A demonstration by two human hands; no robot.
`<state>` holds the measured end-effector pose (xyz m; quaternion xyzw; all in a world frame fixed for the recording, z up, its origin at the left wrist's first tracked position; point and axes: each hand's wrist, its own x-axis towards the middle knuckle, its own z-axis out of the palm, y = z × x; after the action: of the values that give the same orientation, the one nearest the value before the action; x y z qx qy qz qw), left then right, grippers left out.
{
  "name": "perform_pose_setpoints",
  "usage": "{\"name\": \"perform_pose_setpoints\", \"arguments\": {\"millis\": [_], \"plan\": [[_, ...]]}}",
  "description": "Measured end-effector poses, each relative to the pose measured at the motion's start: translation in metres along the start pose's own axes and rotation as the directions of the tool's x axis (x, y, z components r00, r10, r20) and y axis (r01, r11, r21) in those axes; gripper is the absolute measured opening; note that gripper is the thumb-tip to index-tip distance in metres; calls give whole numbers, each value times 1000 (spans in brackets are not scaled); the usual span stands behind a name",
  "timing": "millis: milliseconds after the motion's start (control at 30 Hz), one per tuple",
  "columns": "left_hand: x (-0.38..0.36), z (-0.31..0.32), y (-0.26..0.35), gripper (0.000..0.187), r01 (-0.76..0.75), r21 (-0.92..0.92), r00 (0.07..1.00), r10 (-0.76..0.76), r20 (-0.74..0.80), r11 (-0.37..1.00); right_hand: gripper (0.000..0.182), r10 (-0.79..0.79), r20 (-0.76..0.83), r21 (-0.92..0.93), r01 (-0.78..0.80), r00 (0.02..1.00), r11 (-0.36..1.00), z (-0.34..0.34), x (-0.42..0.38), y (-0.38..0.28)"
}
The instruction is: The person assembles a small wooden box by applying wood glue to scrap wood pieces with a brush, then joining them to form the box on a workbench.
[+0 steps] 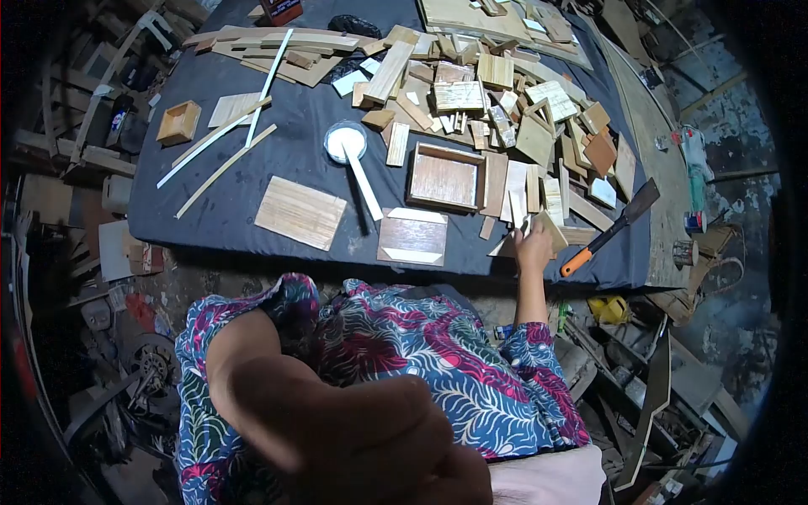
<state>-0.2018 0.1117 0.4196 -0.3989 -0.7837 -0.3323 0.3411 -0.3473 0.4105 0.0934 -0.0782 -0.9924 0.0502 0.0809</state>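
Observation:
My left hand [362, 429] is raised close to the camera, its fingers curled; what they hold, if anything, is hidden. At the table's front right, my right hand [534, 246] has its fingers closed around a small wooden piece [551, 231], partly covered by the hand. Left of it lies a brown wooden panel [412, 237] with pale strips along two edges. Behind the panel is a shallow open wooden box [446, 178]. A white stick [364, 185] leans out of a round tub of white paste [345, 141].
Wood offcuts [497, 71] heap across the table's back and right. A saw-like tool with an orange handle [578, 262] lies at the right edge. A flat board [300, 212], thin strips [225, 171] and a small wooden box [178, 123] are on the left.

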Motion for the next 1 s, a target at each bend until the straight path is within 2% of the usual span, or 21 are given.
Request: {"name": "perform_pose_setpoints", "arguments": {"millis": [33, 100, 133, 167, 233, 267, 300, 333, 367, 400, 433, 500, 533, 567, 600, 633, 700, 767, 833, 900, 1000], "plan": [[1, 3, 0, 54, -32, 34, 996, 35, -83, 999, 42, -6, 1, 1, 6, 1000, 1000, -5, -3, -6], [2, 12, -1, 51, -88, 110, 964, 112, -241, 990, 38, -59, -138, -2, 59, 989, 998, -12, -10, -17], [2, 16, -2, 49, -112, 149, 937, 154, -314, 982, 32, -119, -162, 106, 137, 980, 985, -12, -14, -23], [2, 20, -2, 47, -134, 192, 902, 200, -383, 972, 32, -122, -161, 108, 140, 979, 984, -12, -18, -30], [-1, 26, -3, 45, -168, 282, 809, 295, -508, 945, 27, -270, -134, 372, 301, 954, 878, -12, -24, -46], [-9, 25, -5, 45, -166, 285, 808, 296, -510, 944, 23, -269, -176, 410, 319, 947, 854, -7, -25, -54], [-21, 24, -7, 25, -210, 218, 906, 273, -324, 953, 23, -271, -180, 408, 323, 946, 854, -5, -23, -62], [-32, 23, -9, 13, -236, 141, 960, 253, -121, 961, 23, -182, -140, 521, 229, 973, 822, -4, -20, -69], [-42, 24, -14, 13, -240, 142, 958, 258, -126, 960, 24, -96, -91, 623, 132, 991, 771, -2, -15, -74], [-52, 27, -22, 12, -87, -82, 996, 84, -34, 993, 26, -79, -150, 620, 155, 986, 769, 3, -10, -80], [-60, 30, -32, 11, 88, -285, 993, -62, 97, 955, 28, -44, -99, 635, 97, 994, 767, 5, -6, -83], [-62, 31, -49, 13, 467, -554, 868, -238, 435, 690, 34, -40, -93, 556, 85, 995, 827, 4, 4, -90], [-61, 28, -55, 10, 697, -290, 621, -350, 701, 656, 41, 1, 37, 514, -20, 999, 857, 2, 11, -93], [-87, 42, -67, 7, 741, -200, 564, -432, 704, 641, 41, 14, 29, 516, -27, 999, 856, 1, 17, -93], [-110, 54, -72, 7, 790, -120, 515, -544, 662, 601, 43, 49, 133, 476, -107, 990, 873, 1, 23, -94], [-136, 65, -78, 7, 807, -115, 514, -592, 621, 580, 46, 84, 238, 428, -182, 968, 886, 1, 27, -95], [-182, 83, -85, 8, 827, -106, 504, -644, 576, 552, 49, 67, 272, 400, -176, 960, 900, -1, 34, -94], [-218, 97, -86, 7, 970, -187, 238, -785, 573, 157, 45, 108, 166, 375, -164, 980, 913, -18, 34, -101], [-248, 111, -90, 8, 976, -207, 169, -822, 544, 64, 24, -55, -122, 410, 101, 991, 907, -14, 27, -99], [-265, 126, -92, 11, 985, -145, -15, -893, 450, -90, 18, -216, -43, 484, 210, 975, 850, -27, 11, -104], [-275, 147, -99, 12, 995, -93, 13, -947, 320, -18, 19, -458, 61, 601, 333, 887, 726, -11, -25, -107]]}}
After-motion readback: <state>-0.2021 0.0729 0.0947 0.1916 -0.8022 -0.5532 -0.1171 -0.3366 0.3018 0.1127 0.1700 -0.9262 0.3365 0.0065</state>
